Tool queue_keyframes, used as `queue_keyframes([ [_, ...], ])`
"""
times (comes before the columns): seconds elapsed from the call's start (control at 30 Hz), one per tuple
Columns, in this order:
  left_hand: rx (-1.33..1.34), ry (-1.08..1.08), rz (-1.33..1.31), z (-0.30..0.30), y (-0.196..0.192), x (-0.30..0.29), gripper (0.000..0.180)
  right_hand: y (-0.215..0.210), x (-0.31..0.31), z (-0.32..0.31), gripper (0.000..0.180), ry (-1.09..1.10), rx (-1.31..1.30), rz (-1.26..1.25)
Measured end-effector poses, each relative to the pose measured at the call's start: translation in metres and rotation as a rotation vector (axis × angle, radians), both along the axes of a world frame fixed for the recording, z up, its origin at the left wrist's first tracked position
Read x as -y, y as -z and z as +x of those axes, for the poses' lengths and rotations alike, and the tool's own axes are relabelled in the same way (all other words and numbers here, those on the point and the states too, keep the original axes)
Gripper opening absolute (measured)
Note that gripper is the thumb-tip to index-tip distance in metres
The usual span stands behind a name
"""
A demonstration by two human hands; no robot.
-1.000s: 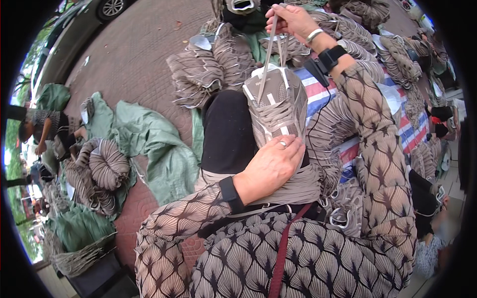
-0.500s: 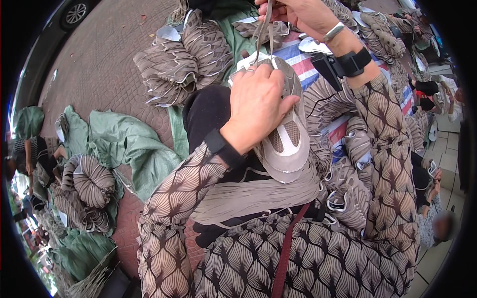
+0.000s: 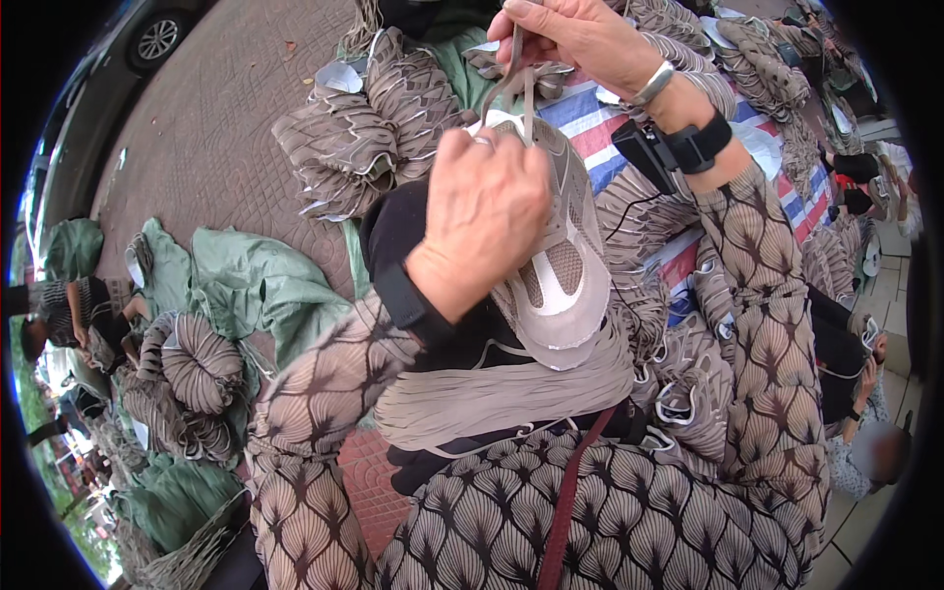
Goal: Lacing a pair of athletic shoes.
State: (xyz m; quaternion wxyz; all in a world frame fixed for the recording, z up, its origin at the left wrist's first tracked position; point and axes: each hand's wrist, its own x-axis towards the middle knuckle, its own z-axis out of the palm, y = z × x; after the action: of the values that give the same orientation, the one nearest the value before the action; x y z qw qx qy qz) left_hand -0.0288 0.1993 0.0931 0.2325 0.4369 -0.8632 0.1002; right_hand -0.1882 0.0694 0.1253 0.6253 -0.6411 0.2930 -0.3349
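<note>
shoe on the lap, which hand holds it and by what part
The left hand grips the shoe over its lace end; the right hand pinches the laces above.

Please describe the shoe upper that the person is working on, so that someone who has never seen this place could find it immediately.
Start at the person's lap, over the black-clad knee. There the left hand presses down a grey-beige mesh shoe upper with white trim, while the right hand pulls its grey lace upward. Unlike the bundled grey uppers lying around, it is single, held, and being laced.
</note>
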Motion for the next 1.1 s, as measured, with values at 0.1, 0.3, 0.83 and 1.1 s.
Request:
queue_keyframes([
  [0.1,-0.125,0.068,0.188,-0.015,0.008,-0.017,0.011,0.026,0.024,-0.017,0.03,0.15,-0.043,-0.088],
  [0.3,-0.418,-0.075,0.296,0.03,0.006,-0.008,0.027,0.036,0.032,-0.025,0.031,0.362,0.014,-0.165],
  [0.83,-1.139,0.506,1.203,0.042,-0.039,0.045,0.032,-0.039,0.039,-0.074,0.026,-0.575,0.971,0.651],
  [1.1,-0.501,0.314,1.174,0.045,-0.103,0.051,0.026,-0.012,-0.038,-0.076,0.033,0.325,-0.365,-0.312],
])
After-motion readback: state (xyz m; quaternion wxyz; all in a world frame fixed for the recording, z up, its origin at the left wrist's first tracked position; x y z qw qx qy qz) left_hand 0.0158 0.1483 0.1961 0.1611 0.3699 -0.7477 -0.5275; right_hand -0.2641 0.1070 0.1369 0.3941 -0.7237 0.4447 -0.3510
